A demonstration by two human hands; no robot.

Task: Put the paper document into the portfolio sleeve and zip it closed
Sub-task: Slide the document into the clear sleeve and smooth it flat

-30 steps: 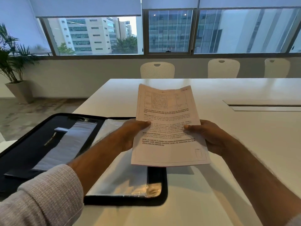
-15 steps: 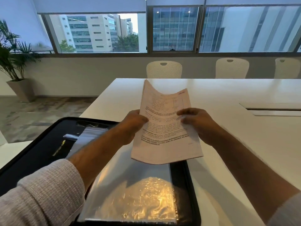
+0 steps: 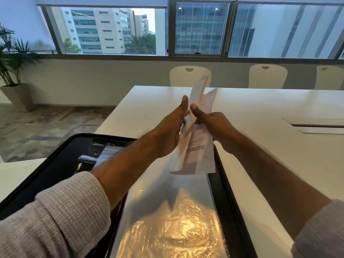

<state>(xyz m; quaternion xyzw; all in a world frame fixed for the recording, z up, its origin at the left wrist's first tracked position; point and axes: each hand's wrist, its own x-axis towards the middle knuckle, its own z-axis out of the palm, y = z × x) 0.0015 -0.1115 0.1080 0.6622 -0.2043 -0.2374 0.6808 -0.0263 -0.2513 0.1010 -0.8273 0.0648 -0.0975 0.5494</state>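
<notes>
Above the open portfolio (image 3: 219,198) at twelve o'clock, left hand (image 3: 170,134) lies flat-fingered against the bowed document (image 3: 200,146), right hand (image 3: 214,125) pinches it; judged advisable to flatten sheets before feeding them into the clear sleeve (image 3: 167,220) at six o'clock.

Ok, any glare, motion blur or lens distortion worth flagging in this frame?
Head view: strong warm glare on the plastic sleeve; the paper and left hand are motion-blurred, its print only partly readable; wide-angle bending curves the window frame; daylight windows leave the room fairly dim.
</notes>
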